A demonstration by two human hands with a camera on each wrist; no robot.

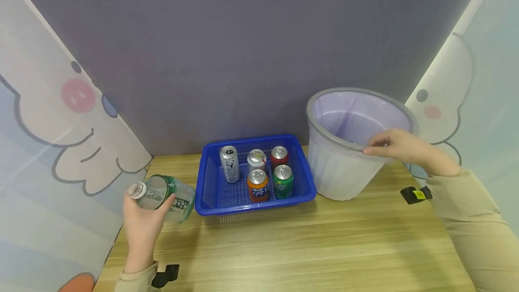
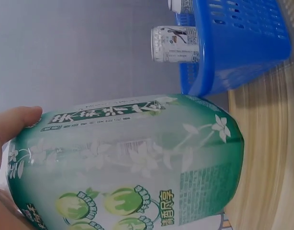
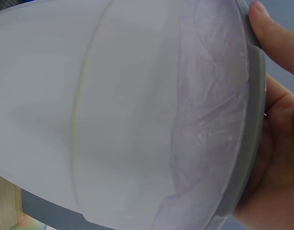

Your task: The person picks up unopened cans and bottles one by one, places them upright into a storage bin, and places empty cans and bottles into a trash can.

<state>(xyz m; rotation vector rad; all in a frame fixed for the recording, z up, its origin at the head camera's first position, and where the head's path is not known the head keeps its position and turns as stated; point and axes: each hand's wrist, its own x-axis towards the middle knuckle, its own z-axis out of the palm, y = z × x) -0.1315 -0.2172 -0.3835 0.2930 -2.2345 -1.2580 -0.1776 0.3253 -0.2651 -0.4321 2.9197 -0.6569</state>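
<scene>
My left hand [image 1: 143, 225] holds a clear plastic bottle [image 1: 178, 196] with a green label, tilted so its uncapped mouth points back toward me. In the left wrist view, the bottle [image 2: 128, 158] fills much of the picture, with my thumb lying along its label. On the right, my right hand [image 1: 399, 147] grips the near rim of a white trash bin [image 1: 344, 168], lined with a pale purple bag. The right wrist view shows the grey rim [image 3: 254, 124] between thumb and fingers; some fingers are partly hidden behind it.
A blue plastic basket [image 1: 259, 211] stands between the hands on the wooden table [image 1: 324, 247]. Several upright drink cans are in it, among them an orange can [image 1: 258, 189], a green can [image 1: 283, 186] and a slim silver can [image 1: 230, 166]. A grey wall [image 1: 243, 57] rises behind.
</scene>
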